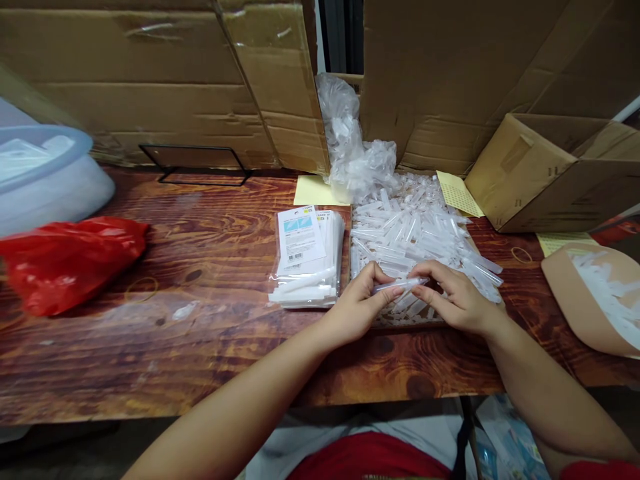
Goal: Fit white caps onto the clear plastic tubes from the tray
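"Wood-grain tabletop [200, 360], reddish brown, one: it is spanning the width before you. What is standing along its far side?"

"Cardboard panels [150, 87], creased: they are forming your backdrop. Black wire stand [203, 183], one: it is resting near their foot, left of centre."

"And your hands?"

"Left hand [367, 297], one: thumb and forefinger are pinching one end of a slim clear plastic piece [400, 285], nearly closed together on it. Right hand [453, 297], one: its thumb and forefinger are gripping the other end, just as narrowly parted. Both hands are sharing that single piece, and it is lying crosswise between them, over the near part of the heap."

"What is making up that heap?"

"Loose clear plastic pieces [410, 230], many, slim: they are spreading beneath and beyond your fingers. Packets [305, 257], one stack, with a printed barcode card showing on top: they are lying just left of the heap, near your left hand. Crumpled clear plastic bag [363, 163], one: it is sitting at the heap's far left corner. Yellow sheets, two: one [317, 192] is lying behind the packets, one [459, 193] by the heap's far right corner."

"Outlying items?"

"On your left, a red plastic bag [70, 260] is slumping before a blue-rimmed tub [50, 193]. On your right, an open cardboard box [530, 167] is sitting behind a tan container [565, 300], which is holding white pieces [607, 287] too blurred to identify."
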{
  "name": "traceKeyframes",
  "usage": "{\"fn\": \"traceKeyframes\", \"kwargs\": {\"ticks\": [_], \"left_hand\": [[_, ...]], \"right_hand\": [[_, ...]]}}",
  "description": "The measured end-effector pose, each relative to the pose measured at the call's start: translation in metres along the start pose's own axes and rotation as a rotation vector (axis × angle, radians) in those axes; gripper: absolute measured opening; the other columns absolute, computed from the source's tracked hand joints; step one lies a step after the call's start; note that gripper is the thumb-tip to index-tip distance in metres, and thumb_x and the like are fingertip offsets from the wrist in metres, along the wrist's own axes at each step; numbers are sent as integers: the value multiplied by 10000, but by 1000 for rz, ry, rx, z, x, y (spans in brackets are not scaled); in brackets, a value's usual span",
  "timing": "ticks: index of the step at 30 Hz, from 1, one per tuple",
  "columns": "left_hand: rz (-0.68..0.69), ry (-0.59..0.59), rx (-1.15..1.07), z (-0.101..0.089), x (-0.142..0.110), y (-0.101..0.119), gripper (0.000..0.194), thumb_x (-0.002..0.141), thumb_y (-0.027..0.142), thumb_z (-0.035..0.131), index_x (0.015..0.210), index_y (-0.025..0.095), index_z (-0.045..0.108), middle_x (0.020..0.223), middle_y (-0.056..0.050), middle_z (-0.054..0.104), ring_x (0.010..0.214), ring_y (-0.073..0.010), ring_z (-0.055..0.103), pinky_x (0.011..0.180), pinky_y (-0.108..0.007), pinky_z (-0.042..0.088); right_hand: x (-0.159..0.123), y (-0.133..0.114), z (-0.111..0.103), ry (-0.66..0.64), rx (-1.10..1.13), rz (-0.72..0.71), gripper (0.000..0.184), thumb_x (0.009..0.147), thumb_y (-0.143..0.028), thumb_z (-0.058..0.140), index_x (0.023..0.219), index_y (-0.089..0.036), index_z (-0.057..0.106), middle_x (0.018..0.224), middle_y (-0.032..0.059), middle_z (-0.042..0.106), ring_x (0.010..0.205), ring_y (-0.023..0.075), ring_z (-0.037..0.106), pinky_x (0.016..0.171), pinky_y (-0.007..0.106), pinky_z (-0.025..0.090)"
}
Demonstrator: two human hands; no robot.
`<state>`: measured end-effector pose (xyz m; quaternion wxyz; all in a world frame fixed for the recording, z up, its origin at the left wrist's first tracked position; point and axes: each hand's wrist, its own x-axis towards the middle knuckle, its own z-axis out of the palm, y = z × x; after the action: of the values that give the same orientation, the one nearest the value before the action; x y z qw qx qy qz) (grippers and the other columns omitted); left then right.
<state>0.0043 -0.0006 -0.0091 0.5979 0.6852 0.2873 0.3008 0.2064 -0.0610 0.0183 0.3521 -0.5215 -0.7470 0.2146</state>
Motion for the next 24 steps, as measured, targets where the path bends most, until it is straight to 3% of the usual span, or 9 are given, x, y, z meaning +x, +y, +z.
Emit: {"fn": "traceKeyframes", "kwargs": {"ticks": [2,4,7,9,11,14,18,21,24], "left_hand": [[23,-6,32,0,-1,0,238,907,401,584,872,205,452,880,2,551,847,-149,513,798,-291,409],[113,2,195,0,-3,1,206,924,365,567,882,207,442,856,1,549,804,-143,512,757,-283,413],[410,22,544,1,-8,6,166,960,270,505,831,211,418,766,2,526,709,-142,483,675,-280,393],[618,34,752,2,-10,9,188,974,210,463,793,213,412,729,-4,522,677,-149,468,655,-292,381],[713,49,884,3,-9,11,165,981,194,449,817,209,442,751,-17,554,695,-160,496,674,-303,398],[625,132,917,2,-2,15,73,975,251,486,1018,192,492,927,-68,613,868,-199,581,787,-340,465],[352,245,951,-3,8,22,353,920,237,527,1247,155,424,1164,-149,561,1076,-270,571,912,-424,487],[229,79,1092,-2,16,29,315,860,153,517,1174,150,491,1151,-143,564,1094,-294,564,920,-447,489],[209,-136,1227,2,30,35,357,790,112,529,1144,153,534,1204,-140,562,1151,-314,535,956,-464,469]], "right_hand": [[1,-1,2,-6,7,32,193,968,-363,501,917,-199,589,790,18,627,712,143,568,677,259,434],[3,-3,4,-28,69,126,332,976,-431,471,745,-200,526,646,-17,520,614,123,488,604,255,384],[3,-7,7,-104,331,301,489,933,-597,471,638,-213,409,571,-54,371,524,97,353,513,249,306],[3,-8,7,-175,518,410,517,895,-665,484,650,-215,410,572,-66,345,490,84,286,474,243,270],[3,-8,4,-196,587,464,519,873,-689,497,675,-213,440,569,-71,342,474,80,257,456,242,250],[5,0,-8,-8,388,392,485,871,-659,516,693,-209,502,562,-62,363,497,100,315,489,252,285],[10,26,-34,537,-127,273,309,884,-500,557,775,-211,564,666,-12,525,623,149,477,610,283,375],[12,50,-46,714,-323,282,201,850,-415,592,849,-215,577,743,9,597,631,165,511,634,301,413],[15,69,-47,658,-380,294,174,828,-374,602,872,-205,615,797,41,642,656,186,549,672,328,455]]}}
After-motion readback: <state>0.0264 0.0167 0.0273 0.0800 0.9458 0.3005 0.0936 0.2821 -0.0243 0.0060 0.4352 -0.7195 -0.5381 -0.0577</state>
